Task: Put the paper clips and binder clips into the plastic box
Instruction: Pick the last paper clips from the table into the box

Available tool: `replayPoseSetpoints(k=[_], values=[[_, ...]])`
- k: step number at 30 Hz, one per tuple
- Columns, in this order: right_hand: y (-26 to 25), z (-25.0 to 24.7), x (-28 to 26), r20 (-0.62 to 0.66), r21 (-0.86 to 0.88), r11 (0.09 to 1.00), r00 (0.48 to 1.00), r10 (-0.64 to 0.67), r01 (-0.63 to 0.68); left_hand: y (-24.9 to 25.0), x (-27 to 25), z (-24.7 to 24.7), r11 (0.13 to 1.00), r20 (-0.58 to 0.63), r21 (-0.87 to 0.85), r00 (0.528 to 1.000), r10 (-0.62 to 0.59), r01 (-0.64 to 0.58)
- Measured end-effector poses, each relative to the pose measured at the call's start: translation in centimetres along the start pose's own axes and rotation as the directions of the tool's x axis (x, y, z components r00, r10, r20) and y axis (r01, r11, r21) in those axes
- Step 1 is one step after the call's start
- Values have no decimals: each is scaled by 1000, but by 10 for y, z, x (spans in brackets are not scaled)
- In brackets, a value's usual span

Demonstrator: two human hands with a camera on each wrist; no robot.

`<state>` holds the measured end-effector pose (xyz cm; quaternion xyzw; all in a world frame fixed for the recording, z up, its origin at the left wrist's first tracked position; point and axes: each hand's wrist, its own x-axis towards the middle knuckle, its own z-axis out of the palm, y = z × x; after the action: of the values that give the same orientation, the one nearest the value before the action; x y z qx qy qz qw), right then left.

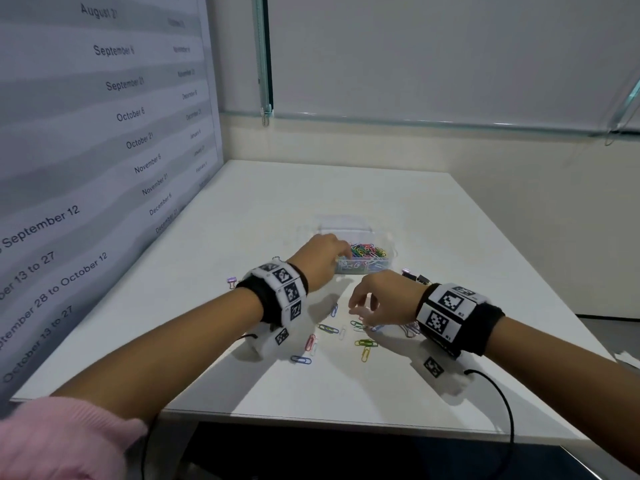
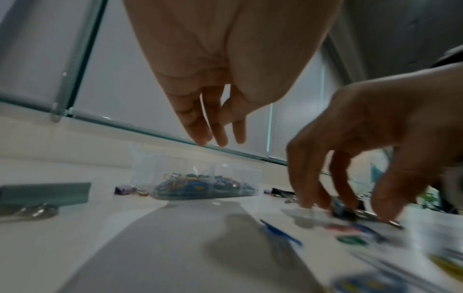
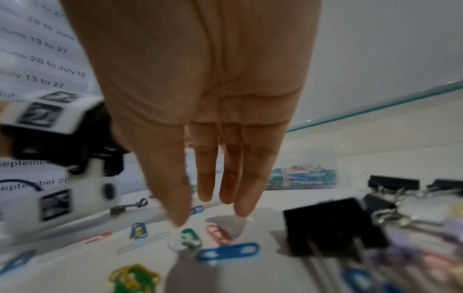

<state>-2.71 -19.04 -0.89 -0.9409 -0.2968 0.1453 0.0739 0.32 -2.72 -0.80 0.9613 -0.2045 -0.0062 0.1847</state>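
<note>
My left hand hangs over the near-left corner of the clear plastic box on the white surface, its fingers pointing down toward the box rim, loosely straight and holding nothing that I can see. The box already carries a heap of coloured paper clips. My right hand hovers just in front of the box, fingers reaching down with the tips close above the loose clips still scattered on the surface: a blue paper clip, a red one and a green one lie right under them. That grip is spread and relaxed; it has hold of nothing. A large black binder clip sits beside my right fingers, with more black binder clips near the box's right corner and a purple binder clip lying apart to the left. A wall chart of dates stands along the left edge.
</note>
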Motion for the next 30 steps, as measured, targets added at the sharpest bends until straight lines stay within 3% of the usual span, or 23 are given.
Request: replayPoseSetpoints(k=[3, 6, 10, 16, 22, 30], values=[[3, -1, -5, 86, -64, 997, 995, 45, -39, -1, -26, 8, 999, 148, 31, 989, 4, -9], [3, 6, -10, 127, -60, 996, 989, 71, -64, -3, -40, 16, 991, 364, 135, 931, -29, -22], [-4, 15, -14, 122, -15, 999, 992, 37, -35, 0, -49, 15, 987, 450, 98, 890, 69, -127], [-9, 17, -15, 127, 98, 995, 991, -32, 19, 0, -61, 16, 986, 465, -4, 873, 147, -164], [-9, 17, -15, 157, 133, 991, 987, -35, 14, -4, -65, 19, 993, 438, -94, 892, 109, -76], [-10, 12, -14, 143, 93, 996, 990, 4, -18, 3, -63, 18, 986, 425, 35, 896, 130, -160]])
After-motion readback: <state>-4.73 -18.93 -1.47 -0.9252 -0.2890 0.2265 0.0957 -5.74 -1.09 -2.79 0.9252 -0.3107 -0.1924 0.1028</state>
